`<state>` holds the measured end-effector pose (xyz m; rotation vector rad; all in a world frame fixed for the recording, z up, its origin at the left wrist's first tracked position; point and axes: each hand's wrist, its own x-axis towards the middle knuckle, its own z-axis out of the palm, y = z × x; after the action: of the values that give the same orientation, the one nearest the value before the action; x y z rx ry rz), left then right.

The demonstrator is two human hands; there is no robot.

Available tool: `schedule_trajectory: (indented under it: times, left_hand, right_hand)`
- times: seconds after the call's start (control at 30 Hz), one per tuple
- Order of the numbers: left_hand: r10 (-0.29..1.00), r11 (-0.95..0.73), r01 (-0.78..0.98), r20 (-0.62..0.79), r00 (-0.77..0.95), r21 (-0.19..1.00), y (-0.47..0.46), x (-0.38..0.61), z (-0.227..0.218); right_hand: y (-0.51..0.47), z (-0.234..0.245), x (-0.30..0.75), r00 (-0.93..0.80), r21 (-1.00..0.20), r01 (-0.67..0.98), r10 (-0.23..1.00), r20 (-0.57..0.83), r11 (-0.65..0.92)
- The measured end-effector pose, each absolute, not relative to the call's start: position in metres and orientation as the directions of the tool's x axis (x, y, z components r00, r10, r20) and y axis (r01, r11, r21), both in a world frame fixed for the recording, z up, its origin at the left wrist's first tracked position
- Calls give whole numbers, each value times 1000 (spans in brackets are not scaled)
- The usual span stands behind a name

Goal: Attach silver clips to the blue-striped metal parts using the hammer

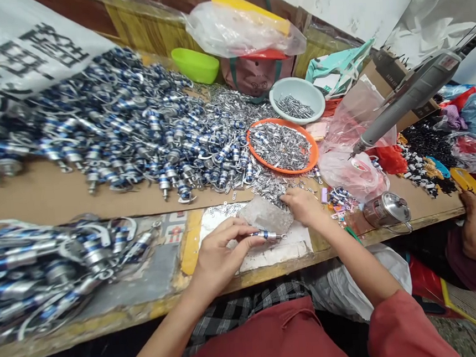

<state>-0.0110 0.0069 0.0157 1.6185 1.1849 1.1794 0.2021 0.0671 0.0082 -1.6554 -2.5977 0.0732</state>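
My left hand (223,249) is closed, pinching a small blue-and-silver metal cylinder (266,235) between thumb and fingers. A metal ring at the cylinder's end points right. Just behind it lies a whitish, rough-looking block (266,214) on a worn white sheet (253,260). My right hand (302,206) reaches past the block's right side, its fingertips closed together at the edge of a loose pile of small metal plates with holes (269,188). Whatever those fingertips hold is too small to make out.
A large heap of blue-and-silver cylinders (133,121) covers the back left; another bunch (54,272) lies front left. Behind stand an orange basket (315,163) and a pale bowl (273,95) of metal parts. An electric screwdriver (414,96) hangs right, above a metal mug (384,210). Another person's hand (471,205) is far right.
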Motion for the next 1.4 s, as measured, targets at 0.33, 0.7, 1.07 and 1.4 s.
schedule_trajectory:
  times: [0.33,0.7,1.07,1.4]
  left_hand:
    - [976,-207,210,187,111,956,2,-4,18]
    - [977,-195,108,184,109,975,-3,-4,28]
    - [986,11,125,-31,161,992,-1,-11,44]
    - [960,-21,91,-6,280,996,-1,-14,39]
  right_hand:
    - [18,36,184,-118,-773,504,918,380,385]
    - [-4,34,158,-252,-829,256,862,440,498]
    - [-12,24,184,-598,-208,463,477,644,861]
    - [-18,23,171,-417,-464,477,658,627,746]
